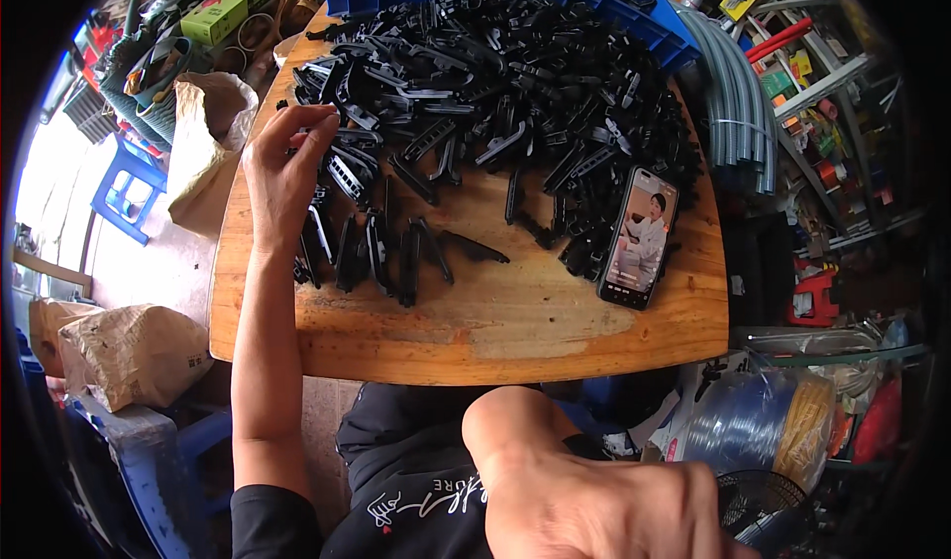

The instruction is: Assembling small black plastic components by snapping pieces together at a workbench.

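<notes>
A heap of small black plastic parts, long and slotted, covers the far part of a wooden table. My left hand is at the heap's left edge, thumb and fingers bent together in a pinch. Something dark shows by its fingers, but I cannot make out what it holds. Big and close at the lower right, my right hand shows its back over the near side of the table; its fingers are turned away and out of sight. Several loose black parts lie in a row nearer to me.
A phone playing a video leans on the heap's right side. Blue plastic bins stand behind the heap. Grey hoses hang at the right, above a plastic-wrapped roll. On the left are a blue stool and paper sacks.
</notes>
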Action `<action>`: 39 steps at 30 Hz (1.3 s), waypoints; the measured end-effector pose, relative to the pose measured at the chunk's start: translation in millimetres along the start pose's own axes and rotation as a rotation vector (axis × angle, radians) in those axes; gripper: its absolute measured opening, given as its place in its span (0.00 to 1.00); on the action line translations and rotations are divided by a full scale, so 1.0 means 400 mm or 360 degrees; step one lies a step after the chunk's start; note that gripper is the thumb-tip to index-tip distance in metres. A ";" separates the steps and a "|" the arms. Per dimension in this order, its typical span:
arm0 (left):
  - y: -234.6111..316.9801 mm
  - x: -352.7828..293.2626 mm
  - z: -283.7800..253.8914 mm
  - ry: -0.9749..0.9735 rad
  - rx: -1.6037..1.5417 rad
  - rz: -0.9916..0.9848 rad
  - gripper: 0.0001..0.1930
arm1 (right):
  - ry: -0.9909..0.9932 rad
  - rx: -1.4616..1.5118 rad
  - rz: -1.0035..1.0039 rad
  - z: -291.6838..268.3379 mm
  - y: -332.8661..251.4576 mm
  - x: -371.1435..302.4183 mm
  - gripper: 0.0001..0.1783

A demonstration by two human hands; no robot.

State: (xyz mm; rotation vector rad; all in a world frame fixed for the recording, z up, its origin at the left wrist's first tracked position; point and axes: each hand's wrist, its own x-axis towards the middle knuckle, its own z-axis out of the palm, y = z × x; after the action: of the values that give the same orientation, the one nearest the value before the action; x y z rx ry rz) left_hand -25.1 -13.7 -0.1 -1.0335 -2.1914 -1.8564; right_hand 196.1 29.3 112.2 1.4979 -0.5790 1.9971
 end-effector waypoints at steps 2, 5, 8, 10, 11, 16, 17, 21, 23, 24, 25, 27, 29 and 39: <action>-0.004 -0.003 -0.003 -0.0005 -0.0014 -0.0016 0.09 | 0.0002 -0.0082 -0.0122 0.010 0.006 -0.015 0.29; -0.013 -0.011 -0.007 -0.0013 -0.0032 -0.0095 0.08 | -0.0120 -0.0232 -0.0450 0.007 0.035 -0.016 0.26; -0.017 0.000 -0.012 -0.0007 -0.0002 -0.0066 0.09 | -0.0450 -0.0218 -0.1428 0.023 0.073 -0.007 0.23; -0.011 0.000 -0.008 -0.0029 -0.0104 -0.0132 0.09 | -0.0153 -0.0506 -0.0715 0.033 0.031 -0.041 0.22; -0.005 0.002 -0.012 -0.0031 0.0027 -0.0098 0.09 | -0.0145 -0.0511 -0.0708 0.034 0.027 -0.045 0.22; -0.008 -0.003 -0.001 -0.0064 -0.0086 -0.0109 0.08 | -0.0630 -0.0408 -0.0988 0.000 0.054 -0.007 0.22; -0.008 -0.005 0.000 -0.0044 -0.0106 -0.0098 0.08 | -0.0293 -0.0491 -0.0794 0.006 0.053 -0.019 0.22; -0.004 0.001 0.002 -0.0053 -0.0079 -0.0054 0.09 | -0.0210 -0.0538 -0.0627 0.013 0.039 -0.025 0.22; -0.004 -0.001 -0.001 -0.0044 -0.0044 -0.0081 0.09 | -0.0291 -0.0474 -0.0584 0.010 0.041 -0.018 0.23; -0.008 0.001 -0.004 -0.0057 -0.0103 -0.0090 0.10 | -0.0283 -0.0454 -0.0590 0.004 0.046 -0.014 0.23; -0.010 0.000 -0.006 -0.0025 -0.0020 -0.0091 0.10 | -0.0519 -0.0409 -0.0836 -0.017 0.062 0.010 0.24; -0.020 -0.006 -0.013 -0.0023 0.0066 -0.0076 0.09 | -0.0740 -0.0337 -0.1100 -0.030 0.073 0.013 0.26; -0.007 -0.002 -0.002 -0.0042 0.0009 -0.0126 0.08 | -0.0180 -0.0048 -0.0242 -0.030 0.059 0.004 0.28; -0.006 -0.008 0.000 -0.0065 -0.0135 -0.0145 0.08 | 0.0341 0.0071 -0.0241 0.031 0.072 -0.020 0.31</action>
State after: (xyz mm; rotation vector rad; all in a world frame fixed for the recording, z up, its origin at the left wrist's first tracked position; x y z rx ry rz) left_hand -24.1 -15.1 -3.8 -1.0107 -2.2355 -2.0007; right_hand 187.2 -1.5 107.8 1.2907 -0.3242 2.0293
